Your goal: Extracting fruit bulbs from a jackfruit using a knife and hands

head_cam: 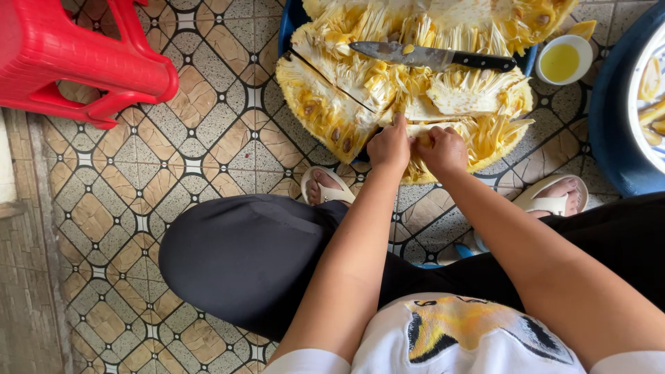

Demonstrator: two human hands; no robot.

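Person sits low w/ knees apart over a cut-open jackfruit (388,83), big yellow pieces lying flesh-up in a blue basin (287,28) on the patterned tile floor (138,208), just in front of the feet in pale sandals (325,185). Both hands work the near edge of the closest piece: left hand (389,147) has fingers curled together, tips pressed down into the fibrous flesh, looks like steadying/pinning it; right hand (442,149) is bunched w/ fingers closed in around a yellow bit, prob. a pod, though what exactly is pinched is hidden by the knuckles. Hands are nearly touching each other. Step in hand, as I judge it: pulling a pod loose from the stringy rags at the rind side, by hand, no blade. The knife (429,57) lies flat across the upper pieces, dark handle to the right, well apart from both hands, untouched. A small white bowl (562,61) of yellow liquid, maybe oil, sits beside the basin at right; a white dish inside a second blue tub (613,125) at far right holds a few yellow pieces. Red plastic stool (76,55) stands top left. Next move would call for a firm twist-and-pull w/ the right while the left keeps the piece from shifting, since the fibres grip tight and flesh is sticky; freed pod would need somewhere to go, the dish at right being nearest.
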